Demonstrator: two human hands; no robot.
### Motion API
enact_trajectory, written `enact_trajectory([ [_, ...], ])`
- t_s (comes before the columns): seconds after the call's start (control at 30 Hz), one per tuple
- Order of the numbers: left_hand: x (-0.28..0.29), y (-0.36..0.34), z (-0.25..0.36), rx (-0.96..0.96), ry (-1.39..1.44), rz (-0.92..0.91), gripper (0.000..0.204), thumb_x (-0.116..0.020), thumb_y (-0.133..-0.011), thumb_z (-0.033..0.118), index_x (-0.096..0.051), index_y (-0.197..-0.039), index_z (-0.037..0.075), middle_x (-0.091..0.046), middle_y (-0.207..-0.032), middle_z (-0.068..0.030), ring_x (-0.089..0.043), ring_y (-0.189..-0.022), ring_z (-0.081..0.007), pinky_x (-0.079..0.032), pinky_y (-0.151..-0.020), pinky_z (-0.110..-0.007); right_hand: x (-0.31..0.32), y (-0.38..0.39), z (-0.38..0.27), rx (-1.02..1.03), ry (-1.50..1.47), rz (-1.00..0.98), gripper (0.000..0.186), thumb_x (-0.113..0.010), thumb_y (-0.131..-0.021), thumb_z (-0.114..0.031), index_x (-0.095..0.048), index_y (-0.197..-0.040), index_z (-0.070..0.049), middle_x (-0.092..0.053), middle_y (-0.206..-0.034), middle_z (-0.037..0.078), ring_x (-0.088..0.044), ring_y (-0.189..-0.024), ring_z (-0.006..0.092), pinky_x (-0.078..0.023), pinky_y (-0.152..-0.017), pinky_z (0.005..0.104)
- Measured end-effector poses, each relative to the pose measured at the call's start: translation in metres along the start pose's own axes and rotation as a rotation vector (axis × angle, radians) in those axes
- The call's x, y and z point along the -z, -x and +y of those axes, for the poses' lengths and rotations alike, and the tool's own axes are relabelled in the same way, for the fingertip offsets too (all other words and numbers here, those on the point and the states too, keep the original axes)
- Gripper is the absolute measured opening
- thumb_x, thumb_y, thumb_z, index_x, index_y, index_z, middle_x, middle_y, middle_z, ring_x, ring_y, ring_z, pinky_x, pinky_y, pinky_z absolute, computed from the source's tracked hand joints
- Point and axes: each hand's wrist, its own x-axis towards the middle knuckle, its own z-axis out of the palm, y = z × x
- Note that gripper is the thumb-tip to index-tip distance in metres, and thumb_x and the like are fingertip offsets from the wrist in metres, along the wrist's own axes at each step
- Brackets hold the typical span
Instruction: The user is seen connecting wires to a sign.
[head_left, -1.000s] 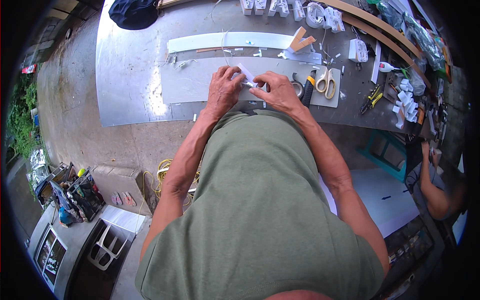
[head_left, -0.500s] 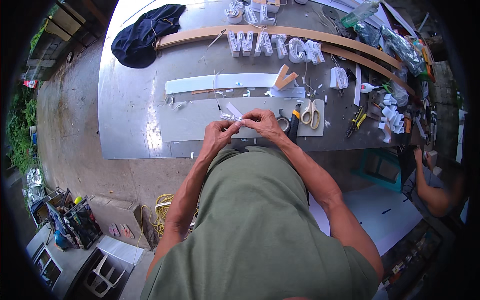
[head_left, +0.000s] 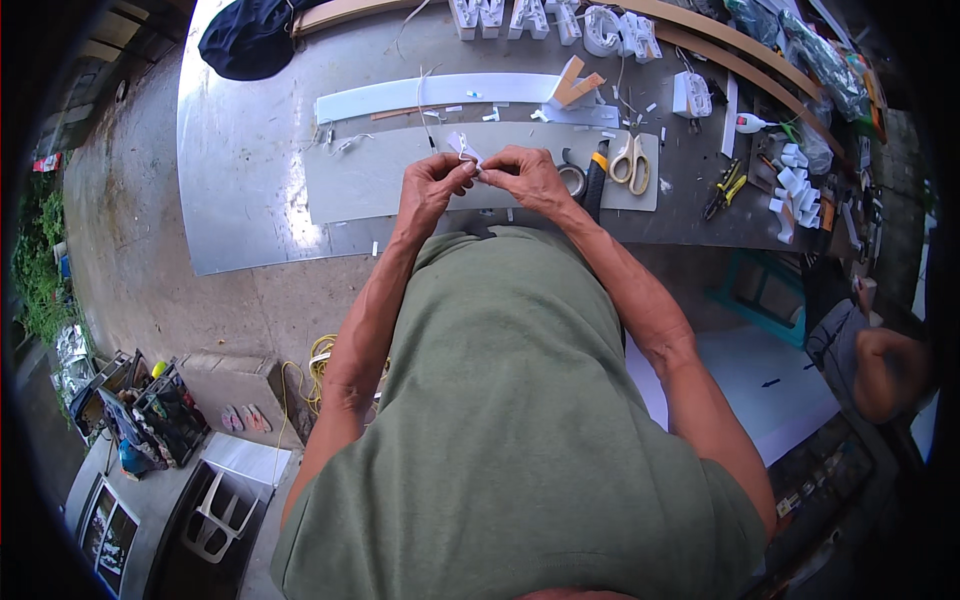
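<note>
My left hand (head_left: 430, 190) and my right hand (head_left: 530, 182) meet over the near edge of the metal table, fingertips pinched together. Between them is a small white strip (head_left: 462, 146) with thin wire at it; its lower end is hidden by my fingers. A thin cable with a dark section (head_left: 431, 135) runs up from beside my left hand. Under both hands lies a long pale board (head_left: 350, 175). Right of my right hand are a tape roll (head_left: 572, 180), a black-handled tool with a yellow band (head_left: 596, 178) and cream-handled scissors (head_left: 631, 165).
Behind the board lies a long white strip (head_left: 420, 93), with a wood-edged letter piece (head_left: 574, 84) at its right end. White block letters (head_left: 602, 30) stand farther back. Pliers (head_left: 724, 190) and white offcuts (head_left: 795, 190) lie at right. A co-worker's arm (head_left: 885, 370) shows at far right.
The whole view has shifted, so the table and my hands sit higher in the picture. Both hands keep their pinch on the small white strip, which has turned slightly.
</note>
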Motion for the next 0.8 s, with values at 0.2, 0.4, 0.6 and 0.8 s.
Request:
enact_trajectory([
  [0.2,-0.001,-0.003,-0.01,-0.007,-0.012,0.01,0.022,-0.074,-0.093,0.019,-0.074,-0.102,-0.001,-0.072,-0.084,-0.0048,-0.063,-0.073,-0.0098,-0.051,-0.067,-0.025,-0.001,0.002,0.001,-0.023,-0.007,-0.005,0.025,-0.079,-0.084,-0.02,-0.077,-0.1,-0.001,-0.076,-0.09,0.012,-0.072,-0.083,0.0171,-0.057,-0.078,0.03],
  [0.4,-0.004,0.0,-0.01,-0.041,-0.143,0.033,0.02,-0.074,-0.093,0.017,-0.074,-0.101,-0.001,-0.071,-0.08,-0.003,-0.061,-0.071,-0.0083,-0.05,-0.066,-0.025,-0.001,0.001,-0.004,-0.014,0.077,-0.012,0.025,-0.081,-0.081,-0.02,-0.077,-0.098,-0.001,-0.076,-0.084,0.009,-0.07,-0.079,0.0144,-0.056,-0.076,0.0307],
  [0.6,-0.006,-0.001,-0.006,-0.085,-0.212,0.004,0.013,-0.072,-0.091,0.008,-0.074,-0.1,-0.001,-0.072,-0.077,-0.0035,-0.062,-0.068,-0.0084,-0.051,-0.063,-0.024,0.002,-0.003,0.013,-0.083,-0.076,-0.075,0.022,-0.079,-0.084,-0.02,-0.078,-0.095,-0.002,-0.073,-0.078,0.005,-0.065,-0.071,0.0116,-0.053,-0.069,0.031],
  [0.8,-0.003,0.0,-0.009,-0.047,-0.156,-0.004,0.017,-0.071,-0.095,0.015,-0.073,-0.101,-0.001,-0.07,-0.079,-0.0033,-0.062,-0.071,-0.0084,-0.051,-0.067,-0.025,0.006,0.003,-0.014,-0.254,-0.109,-0.077,0.016,-0.074,-0.086,-0.011,-0.075,-0.097,0.0,-0.071,-0.079,0.007,-0.066,-0.071,0.0179,-0.053,-0.069,0.0341],
])
